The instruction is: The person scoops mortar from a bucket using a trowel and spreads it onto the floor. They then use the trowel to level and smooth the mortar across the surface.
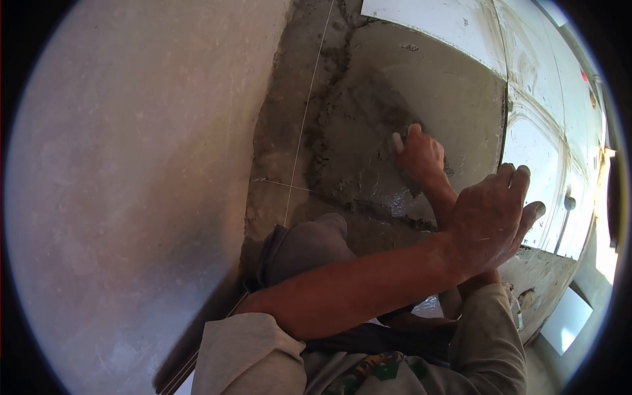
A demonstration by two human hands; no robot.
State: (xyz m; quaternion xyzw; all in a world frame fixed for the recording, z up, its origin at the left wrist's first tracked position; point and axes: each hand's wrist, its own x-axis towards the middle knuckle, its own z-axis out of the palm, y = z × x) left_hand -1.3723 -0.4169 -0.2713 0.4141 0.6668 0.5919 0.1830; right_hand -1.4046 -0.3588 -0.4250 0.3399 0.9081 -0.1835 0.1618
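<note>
My right hand [421, 157] is closed around the handle of what looks like a flat trowel [409, 182], whose dark blade lies on wet grey mortar [461, 85] and is hard to tell from it. My left forearm crosses over the right one. At its end, my left hand [492, 214] hangs in the air to the right, fingers curved and thumb apart, with nothing visible in it. White tiles [533, 131] with grey smears border the mortar at the top and right.
A plastered wall [138, 131] fills the left side. Thin white strings [308, 99] cross above the mortar near it. My bent knee [309, 243] is below the mortar. A white piece [567, 318] lies at the lower right.
</note>
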